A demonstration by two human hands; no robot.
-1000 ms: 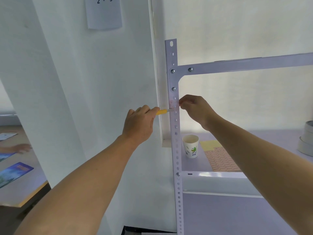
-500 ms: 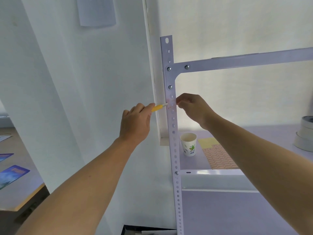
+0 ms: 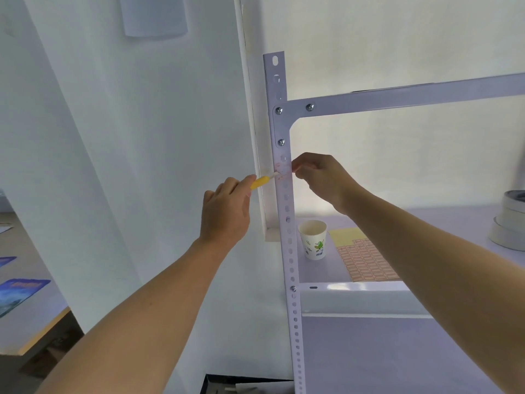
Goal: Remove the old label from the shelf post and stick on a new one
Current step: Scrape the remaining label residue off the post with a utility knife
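A white perforated shelf post (image 3: 288,228) stands upright in the middle of the view. A pale pinkish label (image 3: 282,169) is stuck on it below the bolts. My left hand (image 3: 225,213) grips a small yellow-handled scraper (image 3: 262,181), whose tip touches the label's left edge. My right hand (image 3: 321,177) pinches the label's right edge against the post. A sheet of pinkish labels on yellow backing (image 3: 362,258) lies on the shelf behind my right forearm.
A paper cup (image 3: 312,239) stands on the shelf (image 3: 352,290) beside the post. Tape rolls (image 3: 510,220) are stacked at the far right. A white wall column fills the left; a desk (image 3: 25,317) with blue cards sits lower left.
The view has shifted slightly. The scraper tip has moved up along the label's left edge, and my right hand stays pinched at the right edge.
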